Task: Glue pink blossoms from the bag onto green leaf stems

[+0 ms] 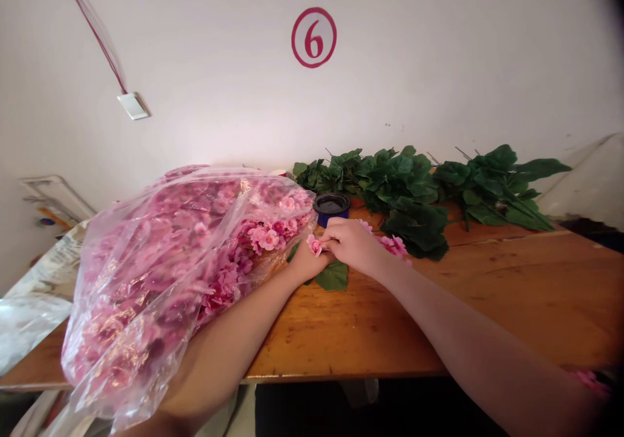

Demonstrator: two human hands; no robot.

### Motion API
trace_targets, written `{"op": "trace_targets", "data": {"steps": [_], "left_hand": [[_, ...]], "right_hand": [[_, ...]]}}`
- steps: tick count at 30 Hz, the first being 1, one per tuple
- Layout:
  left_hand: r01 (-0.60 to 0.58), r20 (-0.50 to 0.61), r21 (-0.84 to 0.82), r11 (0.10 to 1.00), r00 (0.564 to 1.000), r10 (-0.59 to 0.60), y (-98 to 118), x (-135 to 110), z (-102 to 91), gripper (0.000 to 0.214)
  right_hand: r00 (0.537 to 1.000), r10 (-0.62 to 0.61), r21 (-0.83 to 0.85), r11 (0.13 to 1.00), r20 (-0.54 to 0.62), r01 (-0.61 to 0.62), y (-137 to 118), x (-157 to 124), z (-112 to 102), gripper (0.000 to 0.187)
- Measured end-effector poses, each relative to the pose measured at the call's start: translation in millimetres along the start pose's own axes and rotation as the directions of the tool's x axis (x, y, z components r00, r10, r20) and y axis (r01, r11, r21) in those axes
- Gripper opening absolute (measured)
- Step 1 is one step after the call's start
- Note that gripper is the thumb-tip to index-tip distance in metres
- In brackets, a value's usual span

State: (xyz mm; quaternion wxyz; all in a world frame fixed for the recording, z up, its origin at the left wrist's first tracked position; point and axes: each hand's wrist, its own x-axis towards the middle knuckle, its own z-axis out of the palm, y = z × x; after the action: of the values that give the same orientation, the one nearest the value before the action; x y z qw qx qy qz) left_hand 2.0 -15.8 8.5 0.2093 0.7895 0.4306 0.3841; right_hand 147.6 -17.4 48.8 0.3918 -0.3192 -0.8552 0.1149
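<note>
1. White wall (205,86) rises behind a wooden table (526,294). A red circled 6 (314,37) is painted on it, and a white wall box (133,106) is joined to a red cord (92,30) at upper left.
2. Clear plastic bag (160,281) is laid on the left of the table, packed with pink fake flowers (266,235). Most are blurred by the plastic; only those at the open end are seen plainly.
3. Dark blue cup (331,208) is placed just beyond the hands, beside the bag. Whether its black top is a lid or its contents cannot be told.
4. Green fake leaves (409,183) are heaped along the wall. A single leaf (331,276) is partly covered by the hands.
5. Small pink blossom (314,245) is pinched by the fingers (332,234) of the right hand (353,245). The left hand (305,264) is held close beneath, its fingers hidden, so their state cannot be told.
6. More blossoms (394,246) are partly hidden behind the right hand.
7. Blurred pink patch (589,382) at lower right is cut off and cannot be made out.
</note>
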Motion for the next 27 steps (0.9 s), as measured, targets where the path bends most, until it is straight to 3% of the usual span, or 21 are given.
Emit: {"op": "trace_targets", "data": {"steps": [5, 10, 16, 24, 27], "left_hand": [[0.021, -0.045, -0.013, 1.0, 0.999, -0.021, 1.7, 1.4, -0.7, 0.005], [0.017, -0.113, -0.167, 0.986, 0.993, -0.037, 7.3, 4.6, -1.6, 0.012], [0.007, -0.08, -0.237, 0.972, 0.996, -0.027, 14.5, 2.1, -4.7, 0.021], [-0.032, -0.051, -0.021, 0.999, 0.998, 0.031, -1.0, 5.0, -1.1, 0.007], [-0.038, -0.059, -0.027, 0.999, 0.998, 0.036, -3.3, 4.1, 1.3, 0.005]], "right_hand": [[0.986, 0.169, 0.028, 0.985, -0.014, -0.169, -6.6, -0.9, 8.9, 0.014], [0.968, 0.252, -0.063, 0.966, -0.001, -0.252, -5.8, -0.6, 6.4, 0.008], [0.97, 0.208, -0.057, 0.978, 0.125, -0.202, -1.8, -1.9, -2.0, 0.006], [0.978, 0.149, -0.125, 0.983, 0.144, -0.132, -8.8, -5.5, 6.3, 0.01], [0.978, 0.156, -0.182, 0.975, 0.14, -0.13, -15.1, -7.5, 6.9, 0.015]]}}
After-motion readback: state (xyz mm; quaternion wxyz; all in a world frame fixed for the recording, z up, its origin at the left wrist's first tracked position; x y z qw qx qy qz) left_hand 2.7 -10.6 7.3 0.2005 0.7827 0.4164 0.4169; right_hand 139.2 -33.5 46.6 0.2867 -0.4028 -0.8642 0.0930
